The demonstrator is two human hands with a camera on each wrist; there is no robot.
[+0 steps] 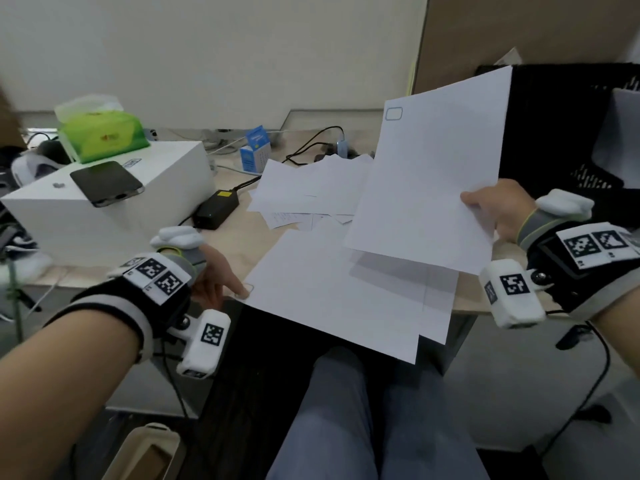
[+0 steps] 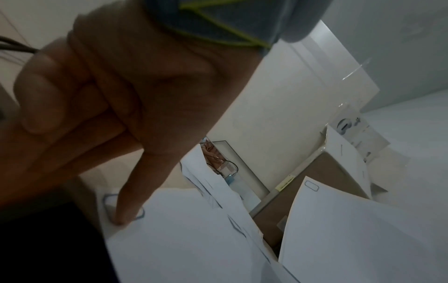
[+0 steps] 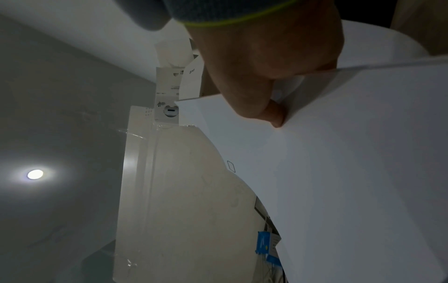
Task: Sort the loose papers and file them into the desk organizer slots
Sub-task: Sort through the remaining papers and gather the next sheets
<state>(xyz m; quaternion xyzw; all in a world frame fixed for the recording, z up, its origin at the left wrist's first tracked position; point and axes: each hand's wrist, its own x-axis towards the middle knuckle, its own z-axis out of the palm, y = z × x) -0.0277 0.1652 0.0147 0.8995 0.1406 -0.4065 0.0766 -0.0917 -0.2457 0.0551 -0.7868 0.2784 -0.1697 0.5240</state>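
Note:
My right hand [image 1: 485, 206] pinches the right edge of a white sheet [image 1: 433, 168] and holds it tilted above the desk; the right wrist view shows thumb and fingers [image 3: 266, 107] clamping this sheet [image 3: 351, 172]. A small blue rounded box is printed at its top corner. My left hand [image 1: 221, 285] presses its straight index finger [image 2: 121, 218] on the corner of another sheet [image 1: 329, 299] that overhangs the desk's front edge, with a further sheet beneath it. Several loose papers [image 1: 311, 188] lie spread behind. The black mesh organizer [image 1: 554, 133] stands at the right, partly hidden by the lifted sheet.
A white box [image 1: 166, 209] at the left carries a dark phone [image 1: 105, 181] and a green tissue pack [image 1: 100, 135]. A black power adapter [image 1: 216, 207], cables and a blue carton [image 1: 254, 150] lie behind the papers. My legs [image 1: 346, 410] are under the desk edge.

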